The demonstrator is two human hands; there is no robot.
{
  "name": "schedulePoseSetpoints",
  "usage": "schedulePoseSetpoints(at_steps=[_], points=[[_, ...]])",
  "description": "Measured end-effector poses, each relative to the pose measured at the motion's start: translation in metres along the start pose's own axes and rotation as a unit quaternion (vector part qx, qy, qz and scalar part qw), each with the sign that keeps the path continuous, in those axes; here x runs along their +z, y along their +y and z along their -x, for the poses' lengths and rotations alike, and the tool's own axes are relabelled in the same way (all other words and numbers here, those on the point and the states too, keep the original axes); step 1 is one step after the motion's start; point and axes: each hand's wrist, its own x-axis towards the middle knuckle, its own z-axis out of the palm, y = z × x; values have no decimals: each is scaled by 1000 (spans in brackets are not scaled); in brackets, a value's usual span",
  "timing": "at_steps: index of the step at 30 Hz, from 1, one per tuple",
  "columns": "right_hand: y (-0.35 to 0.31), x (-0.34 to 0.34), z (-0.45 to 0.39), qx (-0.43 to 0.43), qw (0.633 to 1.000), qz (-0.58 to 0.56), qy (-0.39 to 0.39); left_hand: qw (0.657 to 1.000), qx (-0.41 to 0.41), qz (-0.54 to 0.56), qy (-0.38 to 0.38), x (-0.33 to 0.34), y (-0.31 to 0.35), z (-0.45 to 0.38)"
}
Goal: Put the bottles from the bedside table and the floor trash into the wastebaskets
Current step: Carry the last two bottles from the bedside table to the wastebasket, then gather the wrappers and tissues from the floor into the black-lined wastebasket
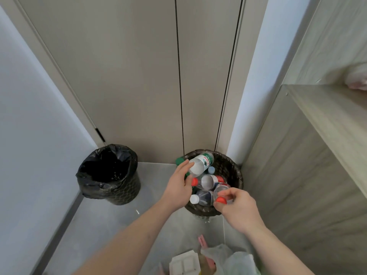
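A dark woven wastebasket (234,167) stands by the door and holds several clear plastic bottles with red, white and blue caps. My left hand (179,185) reaches over its left rim, fingers curled round a green-labelled bottle (200,163) with a green cap that lies across the rim. My right hand (236,207) pinches the neck of a red-capped bottle (221,192) over the basket's near side. A second wastebasket (109,175) with a black liner stands to the left.
Floor trash lies at the bottom of the view: a white foam tray (184,263), a crumpled plastic bag (230,259) and something pink (203,242). A wooden cabinet (297,155) rises on the right, closed doors (139,76) are straight ahead, a wall on the left.
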Motion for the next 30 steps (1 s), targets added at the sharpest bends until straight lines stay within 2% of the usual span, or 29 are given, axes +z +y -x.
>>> schedulePoseSetpoints(at_steps=[6,11,15,18,21,25,30], points=[[0,2,8,7,999,30,-31,999,5,4,-35,3,-8,4],[-8,7,15,2,998,36,-52,999,1,-8,-32,-12,-15,10],[-15,14,20,-8,996,49,-69,999,1,-37,-4,-34,-19,20],[-29,22,25,-31,995,41,-82,993,-21,-113,39,-63,-33,31],[-45,38,31,-60,993,35,-94,975,-79,-203,40,-97,-66,44],[-66,63,45,-111,982,50,-147,939,-191,-286,-17,-146,-124,62],[-71,85,58,-140,958,120,-220,893,-239,-370,-94,-186,-175,58]])
